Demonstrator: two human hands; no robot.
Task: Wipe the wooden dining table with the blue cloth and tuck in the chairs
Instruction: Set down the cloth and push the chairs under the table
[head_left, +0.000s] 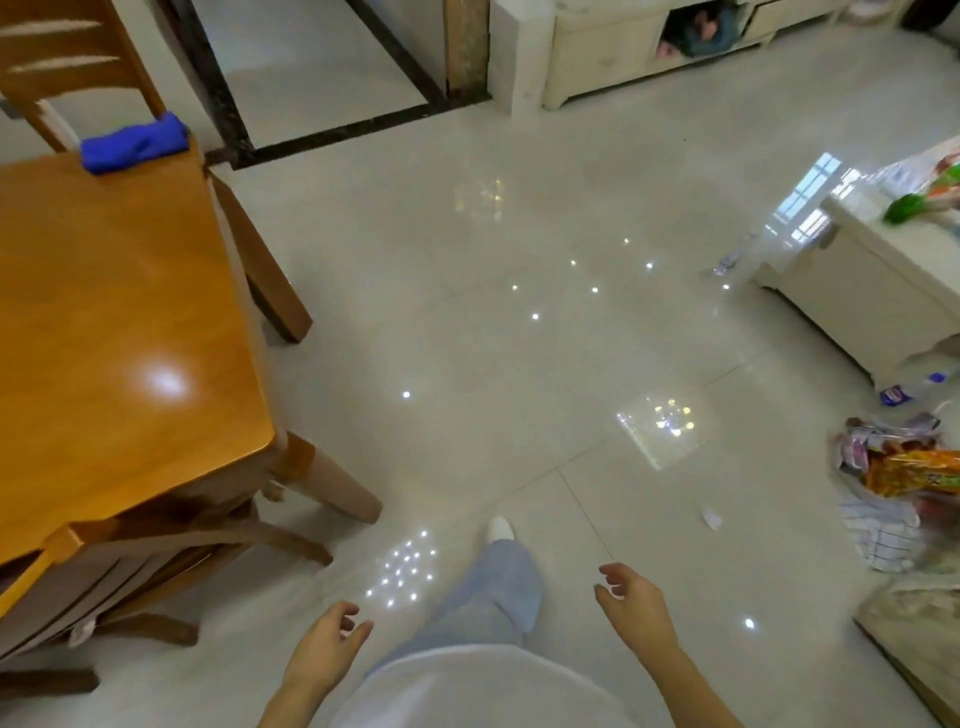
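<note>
1. Left hand (327, 644) and right hand (631, 603): both empty, fingers loosely curled, over the tiled floor (467, 364).
2. Blue cloth (134, 143): bunched on the far corner of the wooden dining table (119, 312), well apart from both hands.
3. Near chair (78, 566): seat under the tabletop.
4. Step, as judged: approaching the cloth. The next move calls for stepping toward that far corner and gripping the cloth.

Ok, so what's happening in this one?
A person is beside the wooden dining table, both hands empty: the left hand and right hand hang loosely curled in front of them. The blue cloth lies bunched on the table's far corner, nobody touching it. One chair stands at the far end; the near chair sits largely under the table.
</note>
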